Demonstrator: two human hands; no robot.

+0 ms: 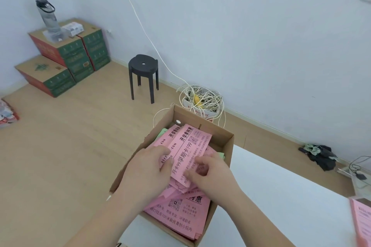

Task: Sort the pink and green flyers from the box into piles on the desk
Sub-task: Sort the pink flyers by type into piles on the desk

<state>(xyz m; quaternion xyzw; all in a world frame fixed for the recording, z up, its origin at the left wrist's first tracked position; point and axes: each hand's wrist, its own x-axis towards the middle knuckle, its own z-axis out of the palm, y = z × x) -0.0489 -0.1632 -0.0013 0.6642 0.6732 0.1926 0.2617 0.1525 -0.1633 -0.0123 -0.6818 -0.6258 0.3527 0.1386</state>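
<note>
Cardboard box [227, 146] sat open at the left edge of the white desk [281, 196], packed with a loose heap of pink flyers [180, 212] printed in black. Green flyers [161, 132] showed only as slivers at the far left of the heap and by the box's right wall, mostly buried under pink. A pile [362, 220] of more pink sheets on the desk was cut off by the right edge and blurred.

Both hands reached down into the box. The left hand [146, 170] lay over the left edge of the top flyer [188, 146], fingers curled onto it. The right hand [214, 178] pinched that sheet's near end between thumb and bent fingers, holding it tilted off the heap. How many sheets the fingers held could not be told.

On the floor beyond stood a black stool [143, 66] and a small carton of tangled cable [202, 98].
</note>
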